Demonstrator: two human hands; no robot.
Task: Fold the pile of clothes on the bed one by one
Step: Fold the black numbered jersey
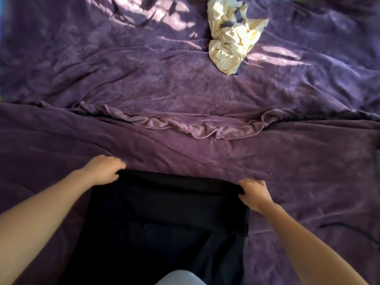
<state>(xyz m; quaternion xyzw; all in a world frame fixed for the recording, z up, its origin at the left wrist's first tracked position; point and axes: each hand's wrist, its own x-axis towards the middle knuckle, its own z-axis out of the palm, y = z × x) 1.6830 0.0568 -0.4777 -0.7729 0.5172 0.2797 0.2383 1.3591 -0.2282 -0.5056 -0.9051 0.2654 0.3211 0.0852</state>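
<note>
A black garment [164,219] lies spread on the near part of the bed, its far edge doubled over. My left hand [103,168] grips the far left corner of that edge. At the far right corner my right hand [255,193] holds the same edge, fingers curled round the cloth. A crumpled pale yellow garment [230,38] with dark trim lies far back on the bed, well apart from both hands.
The bed is covered by a wrinkled purple blanket [185,95], with a bunched ridge of fabric [185,125] running across the middle. Sunlight patches fall at the back. A grey-clad knee [178,277] shows at the bottom edge.
</note>
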